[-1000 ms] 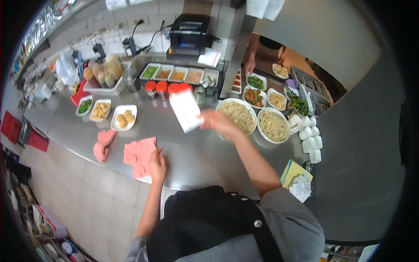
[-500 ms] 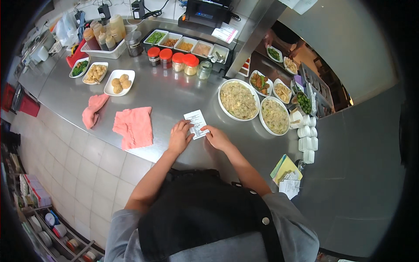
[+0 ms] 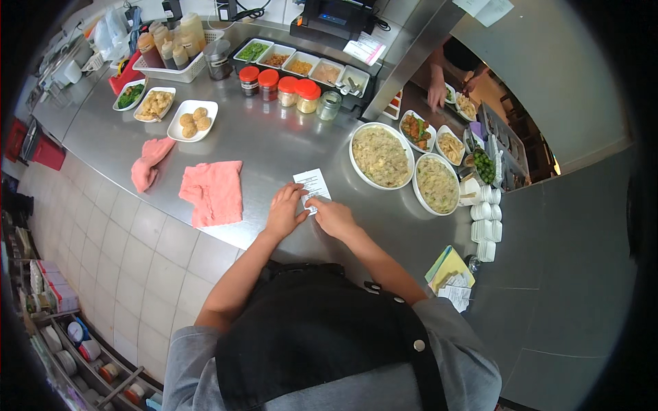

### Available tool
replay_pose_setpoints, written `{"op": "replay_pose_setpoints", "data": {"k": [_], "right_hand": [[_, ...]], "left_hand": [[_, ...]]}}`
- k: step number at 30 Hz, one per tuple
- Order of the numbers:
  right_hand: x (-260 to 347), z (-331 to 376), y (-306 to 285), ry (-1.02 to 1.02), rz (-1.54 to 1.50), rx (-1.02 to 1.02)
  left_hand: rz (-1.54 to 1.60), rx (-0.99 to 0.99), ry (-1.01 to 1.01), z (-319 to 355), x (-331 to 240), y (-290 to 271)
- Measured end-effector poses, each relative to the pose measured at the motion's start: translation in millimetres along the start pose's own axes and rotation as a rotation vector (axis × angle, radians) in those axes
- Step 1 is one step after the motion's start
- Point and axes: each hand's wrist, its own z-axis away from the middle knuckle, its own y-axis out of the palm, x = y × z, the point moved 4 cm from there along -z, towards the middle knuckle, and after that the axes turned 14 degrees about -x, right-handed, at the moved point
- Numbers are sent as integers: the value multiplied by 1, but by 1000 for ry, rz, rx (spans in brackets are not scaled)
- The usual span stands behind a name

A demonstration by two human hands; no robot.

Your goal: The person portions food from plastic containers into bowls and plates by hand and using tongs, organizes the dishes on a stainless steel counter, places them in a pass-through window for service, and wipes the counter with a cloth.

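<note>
A small white paper slip (image 3: pixel 312 185) lies flat on the steel counter (image 3: pixel 260 144) in front of me. My left hand (image 3: pixel 286 209) rests on its near left edge, fingers on the paper. My right hand (image 3: pixel 331 214) pinches or presses the slip's near right corner. Both hands sit side by side, almost touching. To the left of my left hand lies a spread pink cloth (image 3: pixel 213 191). Right of the slip stand two large round plates of fried rice or noodles (image 3: pixel 381 156) (image 3: pixel 436 183).
A crumpled pink cloth (image 3: pixel 149 162), small white dishes of food (image 3: pixel 193 120), red-lidded jars (image 3: pixel 278 86) and a tray of ingredient tubs (image 3: pixel 301 66) line the counter's far side. Stacked white cups (image 3: pixel 485 222) and a yellow notepad (image 3: pixel 449 267) sit right. Another person's hand (image 3: pixel 436 96) reaches over plates beyond the pass.
A second ago my right hand held the slip up in the air; it has come down flat on the counter and both hands now rest on it.
</note>
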Motion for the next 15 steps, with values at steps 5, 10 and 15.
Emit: {"op": "replay_pose_setpoints", "data": {"k": [5, 10, 15], "right_hand": [[-22, -3, -8, 43, 264, -51], [-48, -7, -37, 71, 303, -33], [-19, 3, -36, 94, 146, -13]], "left_hand": [[-17, 19, -7, -1, -2, 2], [5, 53, -30, -1, 8, 5], [5, 91, -26, 0, 6, 4]]}}
